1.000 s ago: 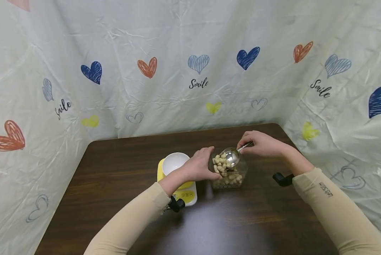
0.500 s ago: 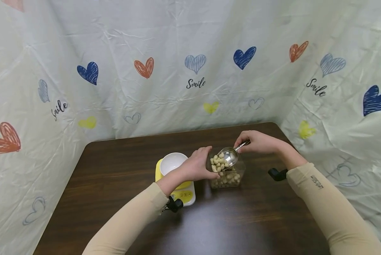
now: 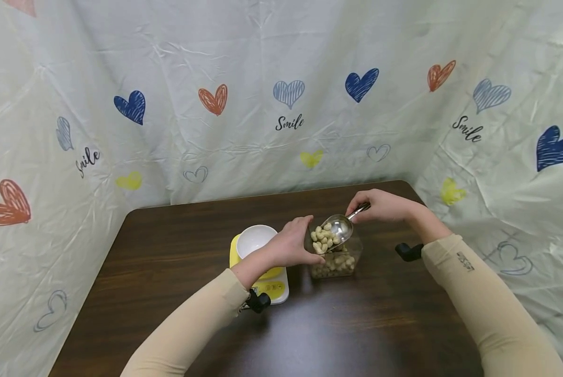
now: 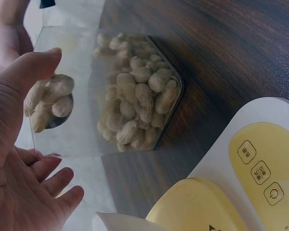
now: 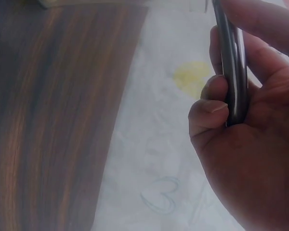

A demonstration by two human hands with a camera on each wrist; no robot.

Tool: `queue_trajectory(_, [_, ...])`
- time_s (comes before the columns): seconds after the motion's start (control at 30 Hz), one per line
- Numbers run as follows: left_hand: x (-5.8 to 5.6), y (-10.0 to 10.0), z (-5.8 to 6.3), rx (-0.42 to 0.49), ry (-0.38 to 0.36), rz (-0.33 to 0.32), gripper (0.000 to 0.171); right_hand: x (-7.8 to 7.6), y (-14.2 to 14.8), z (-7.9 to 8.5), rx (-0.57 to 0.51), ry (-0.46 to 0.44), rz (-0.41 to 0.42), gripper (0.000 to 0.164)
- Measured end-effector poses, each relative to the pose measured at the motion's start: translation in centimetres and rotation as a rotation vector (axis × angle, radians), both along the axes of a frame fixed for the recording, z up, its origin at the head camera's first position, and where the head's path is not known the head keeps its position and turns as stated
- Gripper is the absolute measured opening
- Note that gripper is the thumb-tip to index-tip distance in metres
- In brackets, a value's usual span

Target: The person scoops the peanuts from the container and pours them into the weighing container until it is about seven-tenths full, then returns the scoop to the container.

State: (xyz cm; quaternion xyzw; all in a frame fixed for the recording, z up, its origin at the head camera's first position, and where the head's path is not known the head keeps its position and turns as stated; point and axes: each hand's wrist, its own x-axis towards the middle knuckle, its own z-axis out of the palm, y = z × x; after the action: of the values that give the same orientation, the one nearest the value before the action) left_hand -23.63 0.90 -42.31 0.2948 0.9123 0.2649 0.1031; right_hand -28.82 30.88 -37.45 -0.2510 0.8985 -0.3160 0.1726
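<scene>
My right hand (image 3: 380, 206) grips the handle of a metal scoop (image 3: 341, 227), its fingers curled round the shaft (image 5: 235, 72) in the right wrist view. Peanuts in their shells (image 3: 324, 238) fill the scoop, which is tilted down to the left at the mouth of a clear plastic container (image 3: 358, 251). More peanuts (image 4: 139, 101) lie in the bottom of that container. My left hand (image 3: 293, 245) holds the container's left rim, thumb on the near wall and the other fingers round the left side.
Left of the container stands a yellow and white kitchen scale (image 3: 277, 293) with a white bowl (image 3: 255, 239) on it, partly behind my left forearm. The dark wooden table (image 3: 178, 251) ends at a white heart-printed sheet (image 3: 244, 157).
The scoop with its peanuts and my right hand have risen slightly. My left hand keeps its hold on the container, which stays in place. The head view has shifted a little.
</scene>
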Motion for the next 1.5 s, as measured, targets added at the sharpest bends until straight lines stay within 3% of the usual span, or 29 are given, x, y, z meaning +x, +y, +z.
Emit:
queue_trajectory(0.9, [-0.1,-0.1,-0.2,0.007,-0.012,-0.005,0.112,-1.2,-0.4,0.2,0.02,-0.089,-0.013,0.018])
queue_trajectory(1.5, [-0.2,-0.2,-0.2,0.0,-0.01,-0.008,0.112,-1.1,-1.1,0.3,0.041,-0.144,0.02,0.017])
